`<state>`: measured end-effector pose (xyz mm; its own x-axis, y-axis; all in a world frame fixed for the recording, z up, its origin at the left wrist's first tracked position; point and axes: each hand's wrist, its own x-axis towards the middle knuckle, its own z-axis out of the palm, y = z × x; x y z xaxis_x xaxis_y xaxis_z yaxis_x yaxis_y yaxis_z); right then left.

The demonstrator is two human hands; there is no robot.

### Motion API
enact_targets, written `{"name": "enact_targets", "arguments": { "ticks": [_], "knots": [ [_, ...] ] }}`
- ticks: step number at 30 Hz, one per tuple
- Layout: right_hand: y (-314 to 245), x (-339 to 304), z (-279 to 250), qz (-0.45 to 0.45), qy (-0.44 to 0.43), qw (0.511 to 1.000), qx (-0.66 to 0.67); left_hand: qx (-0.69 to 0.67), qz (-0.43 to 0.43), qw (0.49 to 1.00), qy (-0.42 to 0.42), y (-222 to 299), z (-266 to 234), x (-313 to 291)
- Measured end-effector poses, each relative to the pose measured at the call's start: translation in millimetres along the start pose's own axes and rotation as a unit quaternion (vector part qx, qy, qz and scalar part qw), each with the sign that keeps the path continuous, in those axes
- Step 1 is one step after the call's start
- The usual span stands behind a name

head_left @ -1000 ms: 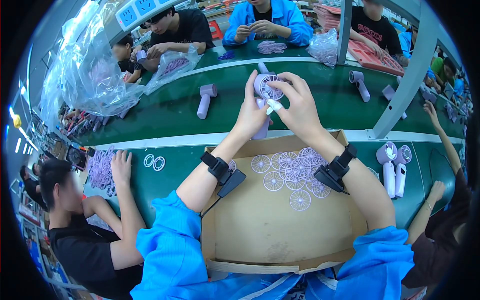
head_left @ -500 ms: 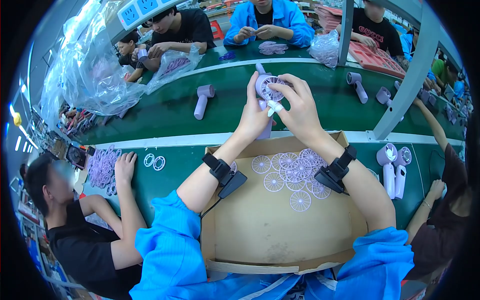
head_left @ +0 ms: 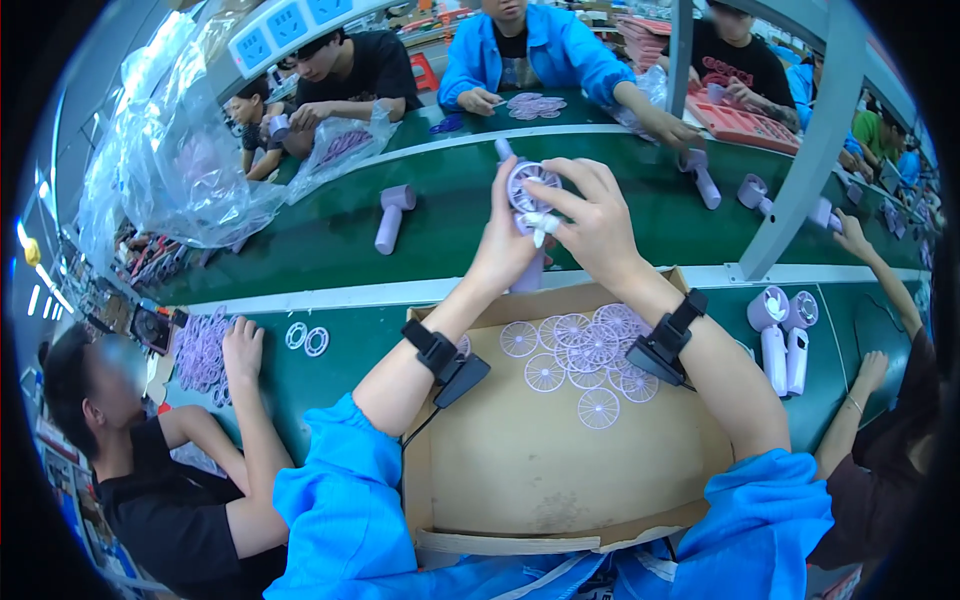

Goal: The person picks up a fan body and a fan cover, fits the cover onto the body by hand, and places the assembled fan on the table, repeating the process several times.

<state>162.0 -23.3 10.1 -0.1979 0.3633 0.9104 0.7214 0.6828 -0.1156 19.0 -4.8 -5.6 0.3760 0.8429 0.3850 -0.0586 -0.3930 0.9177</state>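
Note:
Above the far edge of the cardboard box, my left hand (head_left: 505,243) is closed round a lilac handheld fan (head_left: 532,262), its round head turned up toward me. A spoked grille (head_left: 527,178) covers the face of that head. My right hand (head_left: 605,218) grips the head from the other side, fingers bent over the grille and thumb by the lower rim. White wrapping (head_left: 541,223) covers the thumb's tip. Beneath my wrists, several loose lilac grilles (head_left: 598,408) lie overlapped in the box (head_left: 520,475).
Beyond the box, a green conveyor belt (head_left: 320,255) carries lilac fan bodies (head_left: 390,225). Two fans (head_left: 773,350) stand on the right bench. Lilac rings (head_left: 203,350) are heaped beside a co-worker at left. A metal post (head_left: 790,190) rises at right; a plastic bag (head_left: 190,150) hangs at left.
Fan bodies on the belt have shifted slightly left. A co-worker opposite has stretched an arm toward a fan body at right. My hands still hold the fan, with slight shifts.

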Motion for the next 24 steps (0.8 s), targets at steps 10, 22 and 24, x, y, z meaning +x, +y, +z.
{"name": "enact_targets", "arguments": {
  "ticks": [10, 22, 24],
  "knots": [
    [9, -7, 4, 0.388, -0.094, 0.736, 0.546, -0.101, -0.052, 0.99, -0.084, 9, -4, -5],
    [15, -8, 4, 0.271, -0.11, 0.826, 0.482, -0.048, -0.05, 0.994, -0.088, -3, -8, -3],
    [19, -12, 4, 0.285, -0.117, 0.82, 0.482, 0.032, -0.037, 0.995, -0.089, -4, -4, -3]
  ]
}}
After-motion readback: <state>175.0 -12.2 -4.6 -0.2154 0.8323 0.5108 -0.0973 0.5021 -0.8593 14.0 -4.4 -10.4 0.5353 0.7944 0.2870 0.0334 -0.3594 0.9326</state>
